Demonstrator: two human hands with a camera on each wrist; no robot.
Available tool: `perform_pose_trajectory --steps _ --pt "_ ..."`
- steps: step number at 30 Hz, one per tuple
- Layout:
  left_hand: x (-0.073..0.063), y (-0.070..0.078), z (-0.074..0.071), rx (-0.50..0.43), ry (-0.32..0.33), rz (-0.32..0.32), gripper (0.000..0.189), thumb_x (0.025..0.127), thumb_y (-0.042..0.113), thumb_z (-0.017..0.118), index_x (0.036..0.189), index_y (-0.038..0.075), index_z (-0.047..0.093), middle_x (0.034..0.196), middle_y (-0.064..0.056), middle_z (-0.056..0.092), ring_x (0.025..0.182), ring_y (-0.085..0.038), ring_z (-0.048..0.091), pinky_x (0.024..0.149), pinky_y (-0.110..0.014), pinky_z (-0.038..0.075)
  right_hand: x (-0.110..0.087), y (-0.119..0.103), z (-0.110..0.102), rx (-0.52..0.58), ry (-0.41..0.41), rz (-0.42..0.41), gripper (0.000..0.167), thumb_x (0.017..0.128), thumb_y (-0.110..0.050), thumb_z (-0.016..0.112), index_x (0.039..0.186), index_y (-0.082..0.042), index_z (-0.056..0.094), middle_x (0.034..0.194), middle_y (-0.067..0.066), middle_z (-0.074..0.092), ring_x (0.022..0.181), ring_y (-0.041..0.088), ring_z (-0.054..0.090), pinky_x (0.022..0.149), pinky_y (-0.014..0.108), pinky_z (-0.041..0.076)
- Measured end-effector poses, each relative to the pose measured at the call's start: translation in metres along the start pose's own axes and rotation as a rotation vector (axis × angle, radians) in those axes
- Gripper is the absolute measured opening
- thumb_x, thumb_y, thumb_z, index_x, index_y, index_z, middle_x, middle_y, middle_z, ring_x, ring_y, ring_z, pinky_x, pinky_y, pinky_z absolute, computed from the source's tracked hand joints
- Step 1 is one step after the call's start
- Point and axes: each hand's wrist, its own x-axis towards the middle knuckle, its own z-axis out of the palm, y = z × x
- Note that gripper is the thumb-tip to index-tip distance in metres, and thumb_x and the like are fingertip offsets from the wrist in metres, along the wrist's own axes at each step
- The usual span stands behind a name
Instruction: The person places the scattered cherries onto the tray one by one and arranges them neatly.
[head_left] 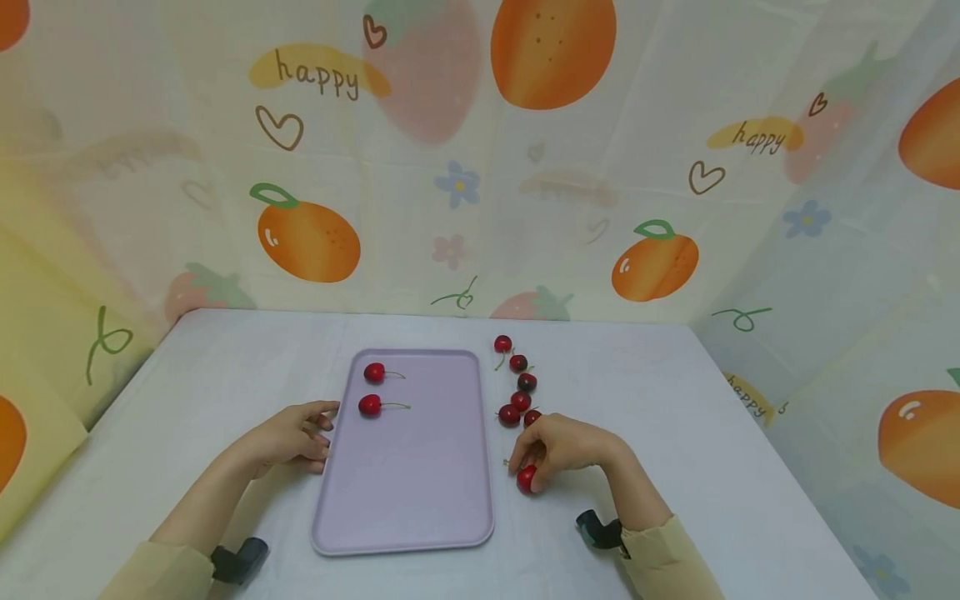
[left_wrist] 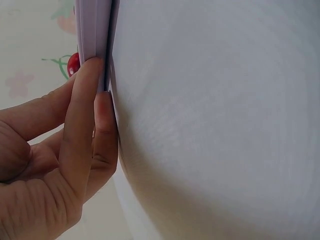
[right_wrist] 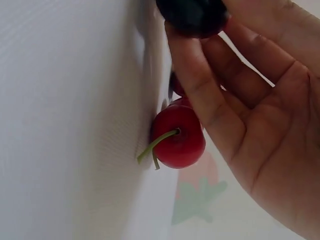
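A lilac tray lies on the table with two stemmed red cherries, an upper cherry and a lower cherry, near its far left corner. My left hand is at the tray's left side; in the left wrist view its fingertips touch the tray's rim. To the right of the tray, my right hand pinches a dark red cherry between thumb and fingers, low over the table. In the right wrist view this held cherry looks almost black, and another cherry with a green stem sits beside the fingers.
Several loose cherries form an uneven line on the white tablecloth, right of the tray and beyond my right hand. A fruit-printed curtain closes off the back and sides of the table. Both wrists wear a small black camera.
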Motion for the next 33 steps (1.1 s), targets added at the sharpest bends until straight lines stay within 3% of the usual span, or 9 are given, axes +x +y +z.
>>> perform_pose_trajectory --steps 10,18,33 --pt "0.000 -0.001 -0.001 0.006 0.000 -0.001 0.080 0.083 -0.007 0.063 0.151 -0.010 0.022 0.126 -0.025 0.041 0.092 -0.019 0.053 0.071 -0.027 0.063 0.003 -0.005 -0.003 0.034 0.069 -0.062 0.029 0.074 -0.009 0.083 0.103 -0.013 0.076 0.100 -0.004 0.074 0.082 0.010 0.064 0.075 0.021 0.058" --pt "-0.001 0.000 -0.001 0.007 0.000 0.001 0.080 0.083 -0.007 0.062 0.151 -0.010 0.022 0.126 -0.025 0.041 0.093 -0.019 0.053 0.071 -0.027 0.063 0.012 -0.011 0.001 0.046 0.135 -0.072 0.031 0.077 -0.015 0.083 0.107 -0.017 0.075 0.102 -0.006 0.073 0.087 0.011 0.062 0.077 0.020 0.057" --pt "0.000 -0.001 -0.001 0.012 0.001 -0.008 0.080 0.083 -0.007 0.063 0.151 -0.010 0.022 0.126 -0.025 0.041 0.092 -0.019 0.054 0.071 -0.027 0.063 0.034 -0.028 0.009 0.242 0.215 -0.117 0.040 0.076 -0.012 0.083 0.115 -0.010 0.073 0.114 0.007 0.074 0.094 0.016 0.065 0.078 0.021 0.060"
